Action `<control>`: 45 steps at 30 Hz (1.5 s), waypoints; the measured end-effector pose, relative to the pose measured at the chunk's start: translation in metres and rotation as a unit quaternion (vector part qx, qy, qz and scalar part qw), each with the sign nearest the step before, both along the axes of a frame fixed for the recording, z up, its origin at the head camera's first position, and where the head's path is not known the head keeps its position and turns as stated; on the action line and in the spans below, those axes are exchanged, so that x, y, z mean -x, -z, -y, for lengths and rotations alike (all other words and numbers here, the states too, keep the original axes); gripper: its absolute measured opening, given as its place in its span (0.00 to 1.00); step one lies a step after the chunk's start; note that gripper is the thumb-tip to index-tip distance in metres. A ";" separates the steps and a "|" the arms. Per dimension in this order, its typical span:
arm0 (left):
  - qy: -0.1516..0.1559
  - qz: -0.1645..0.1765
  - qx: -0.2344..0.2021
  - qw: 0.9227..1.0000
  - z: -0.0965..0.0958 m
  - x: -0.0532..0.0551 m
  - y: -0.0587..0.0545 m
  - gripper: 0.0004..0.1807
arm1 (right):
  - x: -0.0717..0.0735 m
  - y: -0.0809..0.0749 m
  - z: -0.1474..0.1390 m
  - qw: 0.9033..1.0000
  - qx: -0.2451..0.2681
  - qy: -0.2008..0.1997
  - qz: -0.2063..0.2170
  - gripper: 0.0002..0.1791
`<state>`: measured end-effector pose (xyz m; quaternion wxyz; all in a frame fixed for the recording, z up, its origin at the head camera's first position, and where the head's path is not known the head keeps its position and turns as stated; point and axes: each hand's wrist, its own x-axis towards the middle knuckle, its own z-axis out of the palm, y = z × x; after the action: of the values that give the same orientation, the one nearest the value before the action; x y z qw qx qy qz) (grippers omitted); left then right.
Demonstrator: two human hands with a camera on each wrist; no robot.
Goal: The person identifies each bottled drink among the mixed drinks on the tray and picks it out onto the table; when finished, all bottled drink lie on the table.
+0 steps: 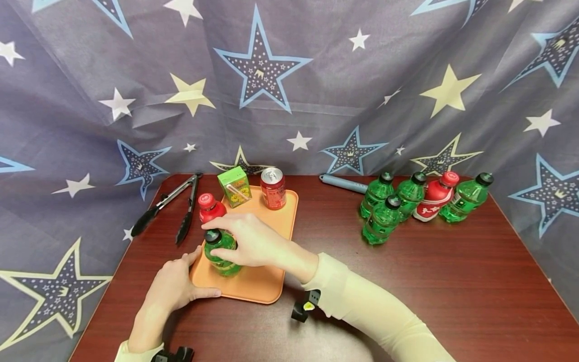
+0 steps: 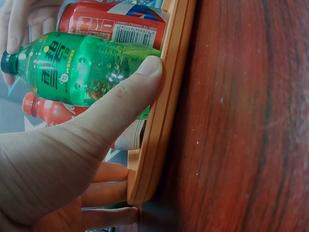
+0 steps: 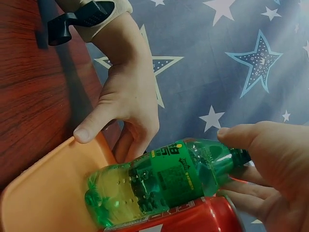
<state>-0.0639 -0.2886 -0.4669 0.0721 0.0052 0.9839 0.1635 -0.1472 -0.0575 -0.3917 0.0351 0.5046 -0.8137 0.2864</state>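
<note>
An orange tray (image 1: 267, 281) lies on the table. At its near left corner stands a green soda bottle (image 1: 221, 256) with a black cap; my right hand (image 1: 253, 241) holds it around the neck. In the right wrist view the thumb lies on the shoulder of the bottle (image 3: 164, 179). My left hand (image 1: 169, 284) spans the same tray corner, thumb on the front rim and fingers at the left side. Behind the held bottle, a red-capped bottle (image 1: 210, 206) is partly hidden by the right hand. A red cola can (image 1: 273, 190) and a green juice box (image 1: 234, 186) stand at the tray's far end.
Black-tipped tongs (image 1: 192, 208) lie open left of the tray. At the right stand several green bottles (image 1: 382, 221) and a red bottle (image 1: 436, 196). A blue-grey rod (image 1: 344, 183) lies at the back edge. A star-patterned cloth (image 1: 280, 136) hangs behind the table.
</note>
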 end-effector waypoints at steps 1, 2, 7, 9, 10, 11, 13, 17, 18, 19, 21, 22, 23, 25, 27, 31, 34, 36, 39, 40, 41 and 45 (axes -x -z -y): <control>0.000 0.000 0.000 1.000 0.000 0.000 0.000 0.74 | 0.000 0.000 0.000 1.000 -0.002 0.001 0.000 0.28; -0.001 0.000 0.000 1.000 0.000 0.000 0.000 0.74 | 0.000 0.000 0.000 1.000 -0.003 0.002 0.000 0.27; 0.001 -0.006 -0.004 1.000 0.000 -0.001 0.000 0.74 | -0.001 0.000 0.001 1.000 -0.009 0.010 0.002 0.25; 0.001 -0.008 -0.006 1.000 0.000 -0.001 0.000 0.74 | -0.001 -0.001 0.001 1.000 -0.012 0.012 0.002 0.24; 0.001 -0.009 -0.006 1.000 0.000 -0.001 0.000 0.74 | -0.001 -0.001 0.001 1.000 -0.013 0.012 0.003 0.24; 0.001 -0.009 -0.007 1.000 0.000 -0.001 0.000 0.74 | -0.001 -0.001 0.001 1.000 -0.012 0.012 0.003 0.24; 0.001 -0.008 -0.007 1.000 0.000 -0.002 0.000 0.74 | -0.001 0.000 0.002 1.000 -0.012 0.013 0.002 0.24; 0.001 -0.008 -0.006 1.000 0.000 -0.002 -0.001 0.74 | -0.001 0.001 0.002 1.000 -0.006 0.012 0.003 0.23; 0.001 -0.009 -0.006 1.000 0.000 -0.002 -0.001 0.74 | -0.001 0.002 0.002 1.000 -0.005 0.012 0.003 0.23; 0.000 -0.010 -0.006 1.000 0.000 -0.002 0.000 0.73 | -0.001 0.002 0.002 1.000 -0.003 0.012 0.004 0.23; 0.001 -0.012 -0.005 1.000 0.000 -0.002 0.000 0.73 | -0.001 0.002 0.001 1.000 0.002 0.012 0.005 0.23; 0.002 -0.014 -0.005 1.000 0.000 -0.002 0.000 0.73 | -0.001 0.002 0.001 1.000 0.004 0.011 0.006 0.23; 0.003 -0.015 -0.004 1.000 0.000 -0.001 0.000 0.73 | -0.002 0.002 0.001 1.000 0.004 0.011 0.006 0.22; 0.005 -0.017 -0.004 1.000 0.000 -0.001 0.000 0.74 | -0.002 0.002 0.001 1.000 0.004 0.010 0.005 0.22; 0.006 -0.017 -0.004 1.000 0.000 -0.001 0.000 0.74 | -0.001 0.002 0.001 1.000 0.002 0.009 0.003 0.22; 0.005 -0.014 -0.004 1.000 0.000 0.000 0.000 0.74 | 0.000 0.001 0.001 1.000 0.001 0.003 -0.002 0.22; 0.004 -0.013 -0.002 1.000 0.000 0.002 0.000 0.74 | 0.000 -0.001 0.000 1.000 0.003 -0.002 -0.002 0.21; 0.003 -0.012 -0.002 1.000 0.000 0.002 0.001 0.74 | 0.000 -0.002 -0.001 1.000 0.005 -0.006 0.001 0.21; 0.002 -0.012 -0.002 1.000 0.000 0.001 0.001 0.74 | -0.001 -0.005 -0.002 1.000 0.010 -0.014 0.004 0.21; 0.002 -0.011 -0.003 1.000 0.000 0.001 0.002 0.73 | -0.001 -0.007 -0.003 1.000 0.013 -0.017 0.005 0.22; 0.002 -0.011 -0.004 1.000 0.000 0.001 0.002 0.73 | -0.002 -0.009 -0.003 1.000 0.019 -0.020 0.008 0.22; 0.002 -0.011 -0.007 1.000 0.001 0.000 0.002 0.72 | -0.003 -0.019 -0.007 0.999 0.043 -0.029 0.007 0.22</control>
<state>-0.0638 -0.2898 -0.4692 0.0615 0.0094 0.9834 0.1706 -0.1447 -0.0507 -0.3726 0.0425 0.5237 -0.7861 0.3254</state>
